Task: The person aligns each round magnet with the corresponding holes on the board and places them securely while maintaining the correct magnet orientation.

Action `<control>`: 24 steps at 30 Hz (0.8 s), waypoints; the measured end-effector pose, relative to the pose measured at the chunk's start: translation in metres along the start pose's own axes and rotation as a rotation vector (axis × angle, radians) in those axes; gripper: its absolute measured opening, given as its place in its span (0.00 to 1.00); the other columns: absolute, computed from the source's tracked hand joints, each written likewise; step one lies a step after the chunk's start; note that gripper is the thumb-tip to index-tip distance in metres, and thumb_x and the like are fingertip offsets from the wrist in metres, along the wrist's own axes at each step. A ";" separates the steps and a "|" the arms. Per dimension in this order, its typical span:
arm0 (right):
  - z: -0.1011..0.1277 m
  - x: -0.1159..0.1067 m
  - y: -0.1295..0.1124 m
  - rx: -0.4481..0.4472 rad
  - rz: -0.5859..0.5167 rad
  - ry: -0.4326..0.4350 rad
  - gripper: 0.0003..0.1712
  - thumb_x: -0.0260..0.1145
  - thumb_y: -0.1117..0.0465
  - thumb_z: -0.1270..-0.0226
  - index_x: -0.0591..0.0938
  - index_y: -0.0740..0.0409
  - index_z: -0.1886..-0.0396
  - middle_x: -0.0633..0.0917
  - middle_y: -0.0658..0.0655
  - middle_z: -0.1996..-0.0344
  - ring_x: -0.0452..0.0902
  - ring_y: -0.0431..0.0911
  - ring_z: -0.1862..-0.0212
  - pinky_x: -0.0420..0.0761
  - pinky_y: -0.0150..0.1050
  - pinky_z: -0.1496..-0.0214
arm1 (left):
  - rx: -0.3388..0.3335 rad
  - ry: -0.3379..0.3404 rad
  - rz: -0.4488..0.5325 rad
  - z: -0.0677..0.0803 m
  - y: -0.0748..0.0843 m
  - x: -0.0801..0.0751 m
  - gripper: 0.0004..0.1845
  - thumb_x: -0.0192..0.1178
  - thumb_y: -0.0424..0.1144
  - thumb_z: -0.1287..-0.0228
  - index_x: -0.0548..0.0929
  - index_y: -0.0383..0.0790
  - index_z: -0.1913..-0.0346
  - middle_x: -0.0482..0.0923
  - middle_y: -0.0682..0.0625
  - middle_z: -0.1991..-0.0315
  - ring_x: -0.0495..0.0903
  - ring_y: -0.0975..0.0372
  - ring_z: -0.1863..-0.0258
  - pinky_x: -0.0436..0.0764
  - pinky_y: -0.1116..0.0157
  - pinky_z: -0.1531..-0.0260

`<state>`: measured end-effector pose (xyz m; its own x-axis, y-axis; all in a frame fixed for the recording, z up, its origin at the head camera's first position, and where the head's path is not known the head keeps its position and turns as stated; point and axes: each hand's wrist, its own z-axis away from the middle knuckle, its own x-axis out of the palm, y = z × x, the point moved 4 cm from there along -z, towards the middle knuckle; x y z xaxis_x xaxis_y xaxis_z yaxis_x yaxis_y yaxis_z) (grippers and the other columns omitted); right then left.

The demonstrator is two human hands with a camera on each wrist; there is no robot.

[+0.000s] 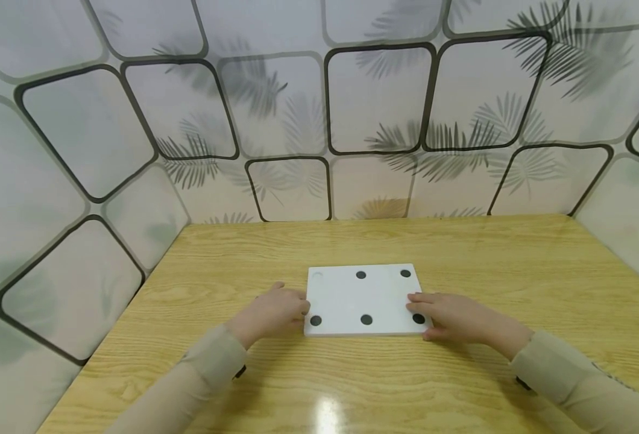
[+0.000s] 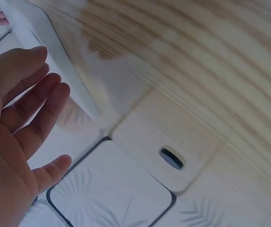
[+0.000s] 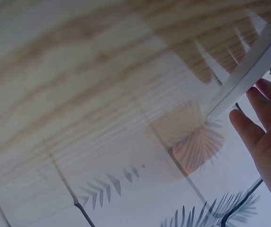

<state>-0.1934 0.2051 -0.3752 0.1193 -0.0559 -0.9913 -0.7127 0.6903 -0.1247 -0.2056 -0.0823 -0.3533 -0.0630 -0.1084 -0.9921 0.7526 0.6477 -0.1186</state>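
Observation:
A white rectangular board (image 1: 360, 298) lies flat on the table, with dark round spots on its top and a pale round spot at its far left corner. At its left edge is my left hand (image 1: 276, 310); in the left wrist view the thumb and fingers are loosely bent beside the board's side. My right hand (image 1: 452, 316) rests its fingers on the right end, near the front right dark spot, with the thumb by the front corner. In the left wrist view a small black disc (image 2: 172, 158) lies beyond the left hand; the head view does not clearly show it.
The wood-grain table (image 1: 374, 374) extends around the board on all sides. Behind it and to the left stands a pale curtain (image 1: 276, 102) with dark outlined shapes and leaf prints. Another pale printed curtain (image 1: 629, 223) bounds the table's right side.

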 end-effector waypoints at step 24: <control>0.000 -0.002 -0.001 -0.036 0.006 0.014 0.30 0.64 0.53 0.45 0.73 0.64 0.45 0.70 0.64 0.43 0.67 0.57 0.45 0.69 0.51 0.47 | -0.240 -0.067 0.071 0.043 -0.057 0.013 0.07 0.64 0.39 0.49 0.79 0.42 0.67 0.76 0.50 0.65 0.77 0.55 0.63 0.65 0.40 0.54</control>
<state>-0.1925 0.2043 -0.3728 0.1052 -0.0625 -0.9925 -0.7376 0.6645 -0.1200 -0.2208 -0.1534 -0.3580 0.0346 -0.1007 -0.9943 0.5759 0.8152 -0.0625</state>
